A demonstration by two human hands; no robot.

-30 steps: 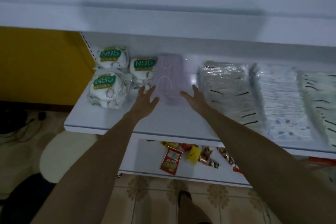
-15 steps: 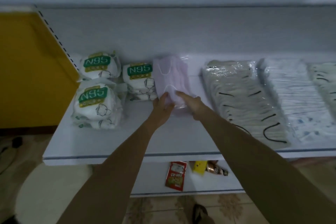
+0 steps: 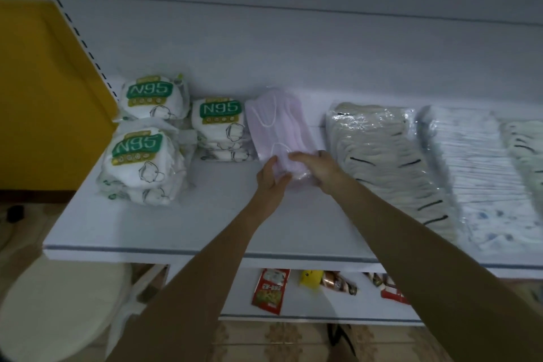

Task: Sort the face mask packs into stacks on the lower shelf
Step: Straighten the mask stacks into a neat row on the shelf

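Observation:
A pack of pink face masks lies on the white shelf, its near end between my hands. My left hand grips that near end from the left, thumb on top. My right hand holds it from the right, fingers curled over the pack. Left of it stand stacks of white N95 packs with green labels: one at the back, one in front, one in the middle. To the right lie rows of clear-wrapped masks with black loops and white patterned masks.
A yellow panel closes the shelf on the left. A further mask row reaches the right edge. Below, another shelf holds a red sachet and small snack packets. A pale round stool stands on the floor at left.
Both hands, open and reaching a second ago, have closed on the near end of the pink pack. The camera has moved closer and lower to the shelf.

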